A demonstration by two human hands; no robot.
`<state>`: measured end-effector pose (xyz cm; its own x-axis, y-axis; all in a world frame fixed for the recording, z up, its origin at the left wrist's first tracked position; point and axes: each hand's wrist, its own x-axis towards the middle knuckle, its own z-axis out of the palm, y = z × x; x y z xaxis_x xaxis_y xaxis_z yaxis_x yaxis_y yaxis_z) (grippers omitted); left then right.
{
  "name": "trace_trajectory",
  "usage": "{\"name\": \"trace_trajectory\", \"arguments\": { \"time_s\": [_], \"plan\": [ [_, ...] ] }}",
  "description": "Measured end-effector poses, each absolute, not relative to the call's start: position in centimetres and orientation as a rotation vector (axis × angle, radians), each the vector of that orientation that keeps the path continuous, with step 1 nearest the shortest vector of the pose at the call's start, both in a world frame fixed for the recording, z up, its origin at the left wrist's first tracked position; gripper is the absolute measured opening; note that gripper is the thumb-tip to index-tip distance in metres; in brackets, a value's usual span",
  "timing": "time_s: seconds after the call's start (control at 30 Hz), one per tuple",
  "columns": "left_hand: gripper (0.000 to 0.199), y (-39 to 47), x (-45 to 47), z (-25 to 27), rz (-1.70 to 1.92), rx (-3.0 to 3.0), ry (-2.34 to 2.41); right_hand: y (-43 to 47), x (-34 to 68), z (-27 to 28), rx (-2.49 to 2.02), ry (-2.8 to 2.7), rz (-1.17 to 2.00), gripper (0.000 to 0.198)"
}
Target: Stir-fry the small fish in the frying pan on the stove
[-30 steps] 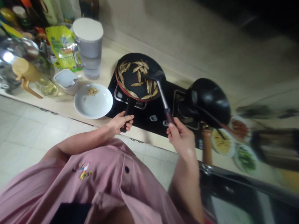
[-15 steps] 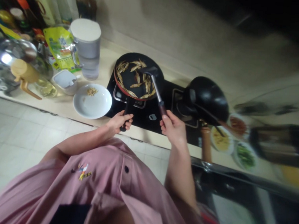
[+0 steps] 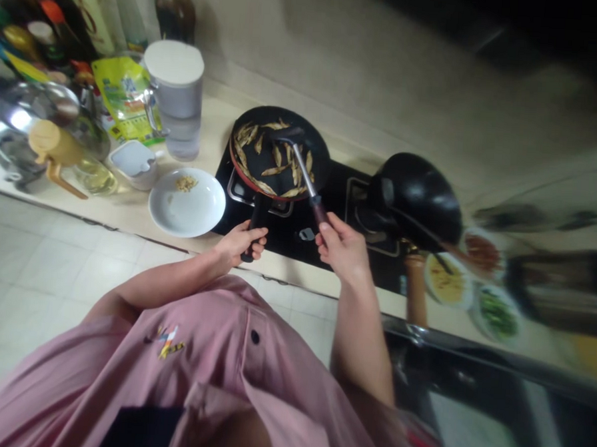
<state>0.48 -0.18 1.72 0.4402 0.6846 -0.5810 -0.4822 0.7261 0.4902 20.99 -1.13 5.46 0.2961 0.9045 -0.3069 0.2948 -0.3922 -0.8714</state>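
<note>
A black frying pan [image 3: 262, 158] with a red outer side stands on the left burner of the black stove [image 3: 288, 228]. My left hand [image 3: 242, 242] is closed round its black handle. My right hand [image 3: 342, 247] grips the dark brown handle of a spatula [image 3: 306, 174], whose dark blade is inside the pan, in its upper middle. Several small browned fish [image 3: 274, 171], slender and dried-looking, lie in the pan, mostly along the left side and at the right. Part of the pan floor is hidden under the spatula.
Left of the stove are a white plate [image 3: 186, 211] with chopped bits, a white-lidded water pitcher [image 3: 177, 104] and an oil jug [image 3: 76, 158]. A black wok [image 3: 420, 196] sits on the right burner. Bowls with yellow food [image 3: 446, 279] and chopped greens [image 3: 498, 313] stand farther right.
The spatula blade has moved left across the pan, and my right hand has shifted slightly left with it. Some fish lie differently. My left hand keeps its hold on the pan handle.
</note>
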Motion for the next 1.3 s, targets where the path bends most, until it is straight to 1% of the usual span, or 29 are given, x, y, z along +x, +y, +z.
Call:
{"name": "trace_trajectory", "arguments": {
  "time_s": [0.17, 0.3, 0.5, 0.67, 0.9, 1.03, 1.13, 1.3],
  "plan": [
    [0.031, -0.1, 0.5, 1.8, 0.725, 0.241, 0.859, -0.6, 20.6, 4.9, -1.872, -1.098, 1.122, 0.074],
    [0.031, -0.1, 0.5, 1.7, 0.722, 0.241, 0.842, 0.3, 20.0, 4.9, -1.830, -1.092, 1.135, 0.075],
    [0.026, -0.2, 0.5, 1.6, 0.727, 0.246, 0.851, 0.8, 19.9, 5.5, -1.869, -1.173, 1.116, 0.070],
    [0.027, -0.2, 0.6, 1.6, 0.718, 0.248, 0.858, -0.4, 20.9, 6.8, -1.917, -1.124, 1.010, 0.074],
    [0.028, -0.2, 0.6, 1.4, 0.723, 0.241, 0.854, 1.1, 19.4, 5.9, -1.844, -1.176, 1.134, 0.071],
    [0.024, -0.3, 0.7, 1.6, 0.721, 0.242, 0.850, -0.1, 20.3, 6.3, -1.903, -1.133, 1.051, 0.074],
    [0.024, -0.3, 0.7, 1.6, 0.726, 0.243, 0.850, 0.7, 19.7, 6.3, -1.871, -1.132, 1.012, 0.071],
    [0.027, -0.2, 0.6, 1.3, 0.716, 0.246, 0.843, 3.5, 17.9, 5.0, -1.744, -1.203, 1.149, 0.061]
  ]
}}
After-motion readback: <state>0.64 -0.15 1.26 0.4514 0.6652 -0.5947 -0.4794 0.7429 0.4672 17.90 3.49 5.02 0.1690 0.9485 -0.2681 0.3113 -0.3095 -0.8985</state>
